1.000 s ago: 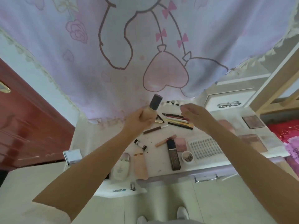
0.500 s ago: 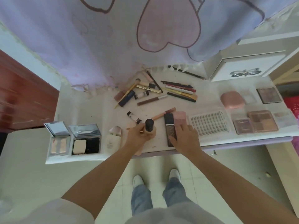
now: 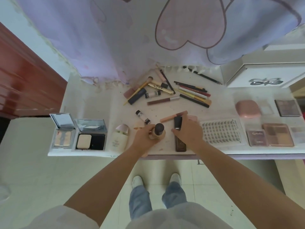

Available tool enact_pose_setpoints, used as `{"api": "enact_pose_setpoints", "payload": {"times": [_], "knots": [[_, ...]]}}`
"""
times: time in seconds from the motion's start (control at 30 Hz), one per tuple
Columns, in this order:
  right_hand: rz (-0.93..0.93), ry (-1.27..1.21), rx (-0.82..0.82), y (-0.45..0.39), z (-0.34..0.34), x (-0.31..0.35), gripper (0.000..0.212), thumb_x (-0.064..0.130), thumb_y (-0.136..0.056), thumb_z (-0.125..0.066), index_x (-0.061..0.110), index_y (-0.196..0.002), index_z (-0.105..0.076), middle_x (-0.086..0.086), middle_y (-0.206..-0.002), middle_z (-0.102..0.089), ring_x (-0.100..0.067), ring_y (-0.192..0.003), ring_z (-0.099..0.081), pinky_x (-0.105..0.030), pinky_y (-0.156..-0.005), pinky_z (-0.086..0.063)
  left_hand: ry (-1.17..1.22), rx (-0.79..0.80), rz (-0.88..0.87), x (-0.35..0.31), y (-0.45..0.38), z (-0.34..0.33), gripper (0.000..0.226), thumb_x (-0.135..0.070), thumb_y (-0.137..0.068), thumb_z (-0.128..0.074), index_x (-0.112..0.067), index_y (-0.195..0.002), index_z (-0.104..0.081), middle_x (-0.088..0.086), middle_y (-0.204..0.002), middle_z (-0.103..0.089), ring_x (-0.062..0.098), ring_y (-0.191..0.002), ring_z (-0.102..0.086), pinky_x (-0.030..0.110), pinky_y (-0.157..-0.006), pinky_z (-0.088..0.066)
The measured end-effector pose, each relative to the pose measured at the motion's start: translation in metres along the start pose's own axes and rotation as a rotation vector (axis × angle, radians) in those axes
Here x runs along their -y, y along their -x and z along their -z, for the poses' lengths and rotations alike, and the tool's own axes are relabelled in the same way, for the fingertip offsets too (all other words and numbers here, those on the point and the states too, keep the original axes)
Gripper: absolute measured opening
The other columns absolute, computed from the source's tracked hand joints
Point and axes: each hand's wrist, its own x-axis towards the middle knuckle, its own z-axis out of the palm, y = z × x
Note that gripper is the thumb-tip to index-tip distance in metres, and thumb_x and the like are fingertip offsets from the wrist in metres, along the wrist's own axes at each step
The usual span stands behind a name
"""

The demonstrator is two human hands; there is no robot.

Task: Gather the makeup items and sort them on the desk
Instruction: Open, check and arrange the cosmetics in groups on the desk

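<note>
The foundation bottle (image 3: 156, 133) stands upright near the front edge of the table (image 3: 92, 103), its dark cap facing up, and the left hand (image 3: 145, 138) has its fingers curled round the beige body. Just at its 3 o'clock the right hand (image 3: 188, 131) lies over a dark flat tube (image 3: 179, 138) that points toward 12 o'clock; the fingers rest on its upper half, bent over it, though whether they truly clasp it I cannot tell. A peach pencil (image 3: 173, 116) lies slantwise just beyond those fingers.

At the bottle's 11 o'clock is a small black-and-white tube (image 3: 143, 117). At 9 o'clock a cream bottle with a pink cap (image 3: 120, 138) lies on the table, and further the same way two open powder compacts (image 3: 80, 133) sit side by side with mirrored lids raised.

Toward 12 o'clock, at the back, lies a loose heap of brushes and tubes (image 3: 148, 91), and at 1 o'clock a row of pencils (image 3: 193, 92) lying close together.

Out at 3 o'clock is a clear tray of false lashes (image 3: 221, 133), then eyeshadow palettes (image 3: 277, 137), with a pink rounded case (image 3: 247, 108) behind them. A lilac curtain with a pink heart (image 3: 189, 27) hangs over the back edge.
</note>
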Motion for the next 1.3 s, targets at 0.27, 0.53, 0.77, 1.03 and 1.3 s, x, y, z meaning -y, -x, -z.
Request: {"api": "enact_pose_setpoints", "payload": {"times": [0.27, 0.53, 0.77, 1.03, 1.3], "knots": [[-0.108, -0.182, 0.122, -0.009, 0.009, 0.002, 0.052, 0.032, -0.079, -0.063, 0.014, -0.123, -0.042, -0.015, -0.114, -0.054, -0.028, -0.102, -0.052, -0.033, -0.08, -0.047, -0.19, -0.104, -0.005, 0.023, 0.033, 0.019, 0.058, -0.007, -0.082, -0.059, -0.009, -0.135, -0.035, 0.006, -0.13, -0.047, 0.022, -0.121, -0.043, 0.024, -0.097, -0.033], [-0.055, -0.68, 0.02, 0.032, 0.061, -0.01, 0.049, 0.014, -0.079, -0.067, 0.017, -0.124, -0.048, -0.013, -0.097, -0.06, -0.024, -0.083, -0.057, -0.033, -0.075, -0.049, -0.526, 0.452, 0.071, -0.014, 0.058, 0.059, 0.029, -0.029, -0.088, -0.055, -0.009, -0.108, -0.06, 0.008, -0.111, -0.059, 0.018, -0.099, -0.052, 0.024, -0.085, -0.041], [0.091, -1.341, 0.046, 0.084, 0.145, -0.003, 0.043, -0.013, -0.076, -0.059, 0.027, -0.089, -0.05, -0.009, -0.085, -0.056, -0.025, -0.076, -0.065, -0.031, -0.053, -0.056, -0.034, 0.446, -0.22, -0.115, 0.065, 0.058, 0.047, -0.031, -0.088, -0.054, -0.019, -0.132, -0.04, -0.003, -0.115, -0.056, 0.008, -0.091, -0.058, 0.015, -0.075, -0.049], [0.318, -1.141, -0.002, 0.109, 0.193, -0.015, 0.05, -0.015, -0.073, -0.061, 0.03, -0.093, -0.052, 0.002, -0.078, -0.06, -0.007, -0.067, -0.06, -0.014, -0.062, -0.051, -0.452, 0.375, -0.539, -0.169, 0.053, 0.091, 0.02, -0.033, -0.087, -0.054, -0.02, -0.102, -0.055, -0.01, -0.081, -0.053, 0.014, -0.083, -0.052, 0.028, -0.077, -0.041], [0.405, -0.844, -0.115, 0.113, 0.204, -0.004, 0.043, -0.003, -0.057, -0.079, 0.034, -0.07, -0.061, 0.017, -0.069, -0.063, 0.006, -0.062, -0.059, -0.026, -0.06, -0.053, -0.839, 0.168, -0.876, -0.182, 0.061, 0.128, 0.029, -0.043, -0.084, -0.056, -0.02, -0.101, -0.051, -0.015, -0.074, -0.042, 0.007, -0.07, -0.04, 0.017, -0.06, -0.029]]}}
